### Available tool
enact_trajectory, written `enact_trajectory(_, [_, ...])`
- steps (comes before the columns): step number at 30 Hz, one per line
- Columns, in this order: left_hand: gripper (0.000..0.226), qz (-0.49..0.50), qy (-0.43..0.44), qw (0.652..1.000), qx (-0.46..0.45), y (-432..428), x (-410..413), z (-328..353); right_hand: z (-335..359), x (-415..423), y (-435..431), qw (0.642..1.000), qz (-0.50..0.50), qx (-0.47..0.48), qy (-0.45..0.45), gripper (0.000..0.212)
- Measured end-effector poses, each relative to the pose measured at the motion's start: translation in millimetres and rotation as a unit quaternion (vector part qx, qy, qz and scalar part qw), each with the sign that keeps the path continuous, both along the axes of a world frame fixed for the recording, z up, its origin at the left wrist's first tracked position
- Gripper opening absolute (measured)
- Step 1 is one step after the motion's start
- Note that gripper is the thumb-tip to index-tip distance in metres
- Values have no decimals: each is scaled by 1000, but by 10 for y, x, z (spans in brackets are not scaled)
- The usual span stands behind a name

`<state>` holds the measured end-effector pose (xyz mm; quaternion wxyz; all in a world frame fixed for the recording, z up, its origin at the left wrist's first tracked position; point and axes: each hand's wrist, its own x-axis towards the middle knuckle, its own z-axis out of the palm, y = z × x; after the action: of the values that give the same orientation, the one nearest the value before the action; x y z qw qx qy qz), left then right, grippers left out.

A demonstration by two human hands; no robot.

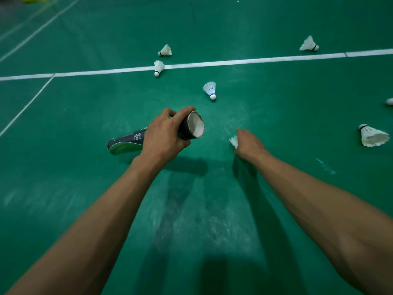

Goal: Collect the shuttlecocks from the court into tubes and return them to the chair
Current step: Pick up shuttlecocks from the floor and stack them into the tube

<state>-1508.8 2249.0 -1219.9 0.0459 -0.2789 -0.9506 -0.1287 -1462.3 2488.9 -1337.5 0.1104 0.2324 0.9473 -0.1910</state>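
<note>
Underfoot, green court floor [85, 188] fills the view, scuffed pale near the middle. White boundary line [255, 60] runs across the far part, with a thinner side line [25, 107] slanting off it at left. Both bare forearms reach forward and down.

Dark tube [127, 142] lies nearly level above the floor, open mouth pointing right toward the other hand, white lining visible inside. Left hand [163, 137] wraps it just behind the mouth, fingers over the top, thumb underneath: a full, firm hold.

Right hand [249, 145] is low at the floor, just right of the tube mouth, with fingers curled down onto the near shuttlecock [233, 141]. Only its feather edge shows past the thumb side. Cannot tell whether it is off the floor.

Loose shuttlecocks on the floor:
- a big one at far right [372, 136], on its side
- a blue-banded one [210, 90] ahead of the tube
- one across the boundary line [158, 68]
- one just beyond it [165, 50]
- one far right beyond the line [309, 44]
</note>
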Motion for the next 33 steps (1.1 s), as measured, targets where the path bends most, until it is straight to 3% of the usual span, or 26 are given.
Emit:
enact_trajectory(3, [92, -3, 9, 1000, -1, 51, 49, 58, 18, 32, 38, 1000, -24, -3, 0, 28])
enact_trajectory(6, [92, 4, 14, 1000, -9, 68, 49, 147, 69, -8, -95, 989, -89, -85, 88, 16])
enact_trajectory(10, [91, 49, 10, 999, -12, -10, -22, 315, 563, -243, -312, 886, -236, -231, 325, 22])
enact_trajectory(12, [91, 80, 8, 997, -16, -77, -48, 408, 929, -366, -418, 852, -230, -258, 393, 20])
enact_trajectory(14, [90, 105, 16, 994, -26, -126, -59, 504, 1266, -442, -528, 848, -177, -263, 424, 18])
enact_trajectory(21, [88, 141, 74, 987, -11, -97, -185, 755, 1809, -487, -954, 873, 67, -260, 407, 18])
enact_trajectory(23, [87, 143, 68, 987, 14, -67, -240, 783, 1807, -460, -1054, 868, 96, -325, 363, 31])
enact_trajectory(27, [86, 119, 72, 990, 34, -84, -306, 703, 1754, -440, -1045, 836, 112, -480, 241, 43])
enact_trajectory(33, [90, 112, 51, 990, 62, -154, -415, 416, 1641, -413, -848, 849, 35, -390, 353, 57])
